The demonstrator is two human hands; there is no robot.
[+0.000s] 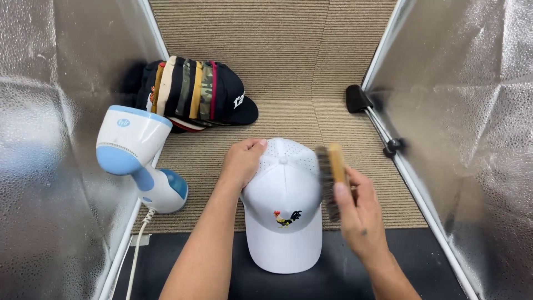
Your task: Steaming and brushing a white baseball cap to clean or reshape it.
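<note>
The white cap [284, 203] lies on the beige carpet [277, 72], its brim extending over the dark mat [183, 266] toward the person. The left hand [242, 161] presses flat on the left side of the crown, fingers spread, steadying it. The right hand [358, 214] is closed around a wooden-backed brush [331, 180], bristles facing the crown's right side; contact appears likely, though motion blur obscures it. The cap is judged light and soft, with perforated panels that dent easily; the stiffer brim offers the firmest hold. A blue-and-white steamer [139, 158] stands to the left, near a row of stacked caps [194, 91].
</note>
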